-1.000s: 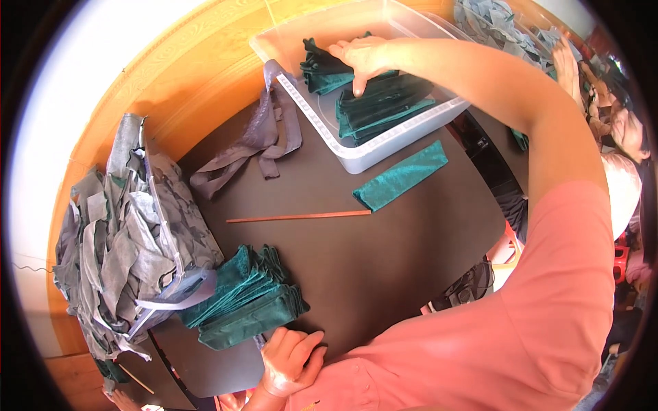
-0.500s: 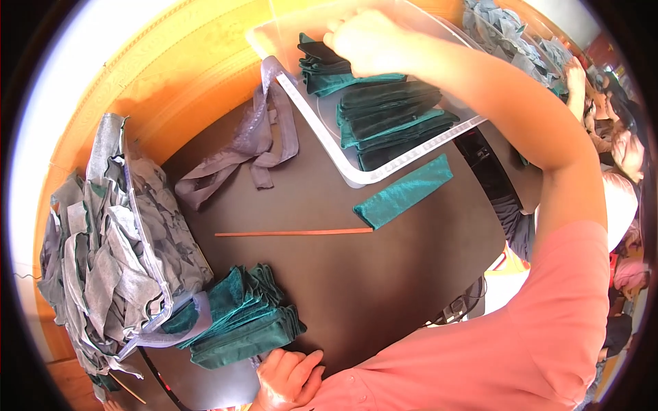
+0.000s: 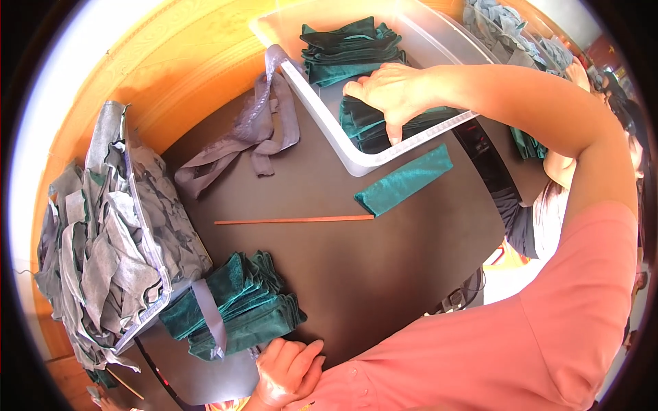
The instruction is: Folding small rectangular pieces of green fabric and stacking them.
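My right hand lies palm down on the nearer stack of dark green velvet pieces inside a clear plastic bin. Its fingers are stretched out and the thumb stands apart, hanging down by the bin's near side. A second green velvet stack sits farther back in the bin. My left hand is curled into a loose fist at the table's near edge, below a bundle of green velvet pieces. I see nothing in it. A mauve strip lies across that bundle.
One green velvet piece lies alone beside a thin reddish-brown stick. Mauve ribbon trails over the bin's corner. At left stands a clear container heaped with grey fabric pieces. Other people work at the far right, near more grey fabric.
My right hand has come from the far stack to the nearer one in the bin, its fingers spreading. The mauve strip now lies across the green bundle. My left hand has hardly moved.
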The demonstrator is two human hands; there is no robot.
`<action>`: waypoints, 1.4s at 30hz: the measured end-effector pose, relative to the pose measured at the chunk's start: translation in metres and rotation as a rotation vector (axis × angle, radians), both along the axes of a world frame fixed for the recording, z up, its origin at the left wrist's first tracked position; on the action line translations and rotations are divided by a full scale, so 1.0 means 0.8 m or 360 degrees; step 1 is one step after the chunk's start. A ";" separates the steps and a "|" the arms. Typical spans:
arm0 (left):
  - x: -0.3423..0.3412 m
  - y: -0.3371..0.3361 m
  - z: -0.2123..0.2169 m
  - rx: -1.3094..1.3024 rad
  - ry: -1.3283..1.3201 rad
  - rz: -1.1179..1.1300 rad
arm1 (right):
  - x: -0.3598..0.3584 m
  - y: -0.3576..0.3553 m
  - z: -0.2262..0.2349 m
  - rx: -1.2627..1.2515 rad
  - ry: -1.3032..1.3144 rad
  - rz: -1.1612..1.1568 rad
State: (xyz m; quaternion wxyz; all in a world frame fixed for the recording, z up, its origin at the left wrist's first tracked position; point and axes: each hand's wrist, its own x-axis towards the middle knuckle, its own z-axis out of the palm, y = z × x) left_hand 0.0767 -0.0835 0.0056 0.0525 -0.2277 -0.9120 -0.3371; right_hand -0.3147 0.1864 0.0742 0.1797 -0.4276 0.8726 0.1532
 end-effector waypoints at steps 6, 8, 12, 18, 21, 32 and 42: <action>0.003 -0.001 0.001 -0.0011 0.0025 -0.0005 | 0.003 -0.008 0.001 -0.0277 -0.0334 -0.0139; 0.003 0.000 0.003 0.0000 0.0025 -0.0003 | -0.006 -0.001 0.002 -0.0521 -0.0361 -0.0292; 0.002 0.001 0.004 -0.0011 0.0047 -0.0039 | -0.029 0.036 0.023 -0.1414 -0.0117 -0.0262; -0.002 0.008 0.005 -0.0099 0.0211 -0.0156 | 0.099 0.073 0.200 -0.1803 0.0447 -0.0093; 0.006 0.017 0.017 -0.0199 0.0243 -0.0134 | 0.212 0.065 0.232 -0.1651 0.0468 0.0149; 0.046 0.048 0.020 -0.0496 0.0447 -0.0105 | 0.295 0.041 -0.043 -0.0931 0.0123 0.0120; -0.020 0.110 0.018 -0.0122 0.0814 -0.0124 | 0.350 0.125 -0.127 -0.1638 0.0936 -0.0160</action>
